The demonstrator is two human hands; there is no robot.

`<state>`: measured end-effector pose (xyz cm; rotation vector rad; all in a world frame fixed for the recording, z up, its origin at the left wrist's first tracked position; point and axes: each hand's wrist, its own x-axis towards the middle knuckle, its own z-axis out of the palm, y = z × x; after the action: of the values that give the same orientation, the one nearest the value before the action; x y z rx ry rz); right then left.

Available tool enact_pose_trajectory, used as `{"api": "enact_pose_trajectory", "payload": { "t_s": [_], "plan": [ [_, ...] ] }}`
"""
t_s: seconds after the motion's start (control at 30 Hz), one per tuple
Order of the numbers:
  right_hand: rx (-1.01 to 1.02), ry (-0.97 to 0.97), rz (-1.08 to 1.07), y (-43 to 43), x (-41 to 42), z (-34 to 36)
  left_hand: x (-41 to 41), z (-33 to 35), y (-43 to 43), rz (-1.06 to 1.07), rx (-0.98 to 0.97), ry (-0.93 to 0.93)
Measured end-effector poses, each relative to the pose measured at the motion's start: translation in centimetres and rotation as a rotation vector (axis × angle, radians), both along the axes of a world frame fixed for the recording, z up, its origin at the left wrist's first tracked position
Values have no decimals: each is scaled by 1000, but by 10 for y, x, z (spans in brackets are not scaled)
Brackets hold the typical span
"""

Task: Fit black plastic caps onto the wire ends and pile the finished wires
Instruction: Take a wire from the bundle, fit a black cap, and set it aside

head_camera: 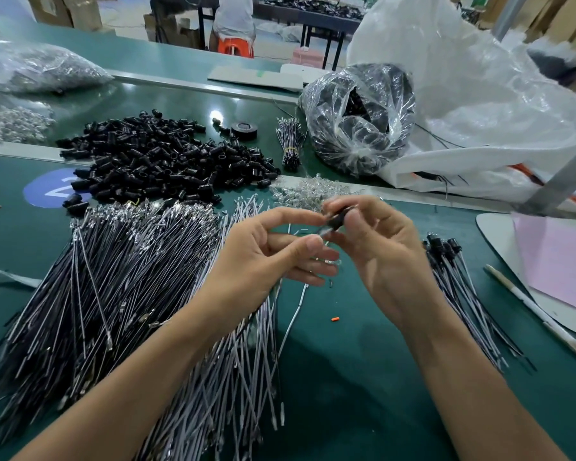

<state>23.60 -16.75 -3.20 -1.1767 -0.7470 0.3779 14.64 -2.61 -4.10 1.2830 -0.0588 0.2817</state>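
On the worktop (346,377), the caps (157,161) lie behind the wires (113,294) near the left edge. The finished wires (463,294) lie toward the right edge, the bag (359,118) behind them.

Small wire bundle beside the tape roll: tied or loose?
Tied. A yellow band circles the small wire bundle, pinching it together.

One left hand (266,257) and one right hand (376,247) worked one cap (338,217) and one wire (323,230). Nearby lay one roll of tape (244,129), one tied bundle (290,144), one pen (539,316), two wire piles (120,277), two clear bags (359,118) and one white sack (479,111); the heaped caps (160,161) defied counting.
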Motion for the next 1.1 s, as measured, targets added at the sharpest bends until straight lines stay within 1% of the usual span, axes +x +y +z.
{"api": "enact_pose_trajectory", "payload": {
  "t_s": [0.07,0.1,0.13,0.17,0.2,0.23,0.33,0.4,0.47,0.53,0.57,0.6,0.63,0.67,0.73,0.8,0.83,0.9,1.03,1.1],
  "plan": [
    [153,178,37,-11,6,12,0,1,3,3,8,28],
    [211,238,26,-21,10,19,0,1,5,35,11,47],
    [234,262,-13,-34,14,27,0,1,8,78,14,74],
    [210,251,-75,-49,19,34,0,0,10,127,21,101],
    [140,212,-151,-65,25,40,0,-1,12,169,28,123],
    [31,153,-235,-81,31,45,1,-1,13,204,33,136],
    [-389,-47,-476,-115,50,46,2,0,15,306,52,108],
    [-677,-152,-601,-122,60,36,2,6,17,398,119,78],
    [-960,-261,-642,-118,66,24,-1,14,21,497,196,50],
    [-1261,-456,-641,-109,66,16,-4,22,28,592,305,40],
    [-1361,-574,-666,-104,63,15,-6,27,33,637,389,46],
    [-1379,-677,-701,-98,59,15,-9,30,39,674,504,57],
    [-1317,-755,-733,-91,54,16,-13,34,45,690,652,78],
    [-1213,-817,-751,-83,48,17,-17,38,50,662,817,122],
    [-1019,-899,-727,-60,32,17,-24,41,53,478,1090,297],
    [-892,-903,-646,-33,18,13,-28,38,49,298,1293,515],
    [-854,-880,-603,-20,13,11,-29,34,46,254,1381,604],
    [-817,-835,-545,1,7,3,-31,28,43,244,1467,695],
    [-790,-694,-519,21,0,-15,-35,23,46,252,1439,714],
    [-768,-653,-514,23,-3,-19,-38,22,47,257,1426,701]
  ]
}}
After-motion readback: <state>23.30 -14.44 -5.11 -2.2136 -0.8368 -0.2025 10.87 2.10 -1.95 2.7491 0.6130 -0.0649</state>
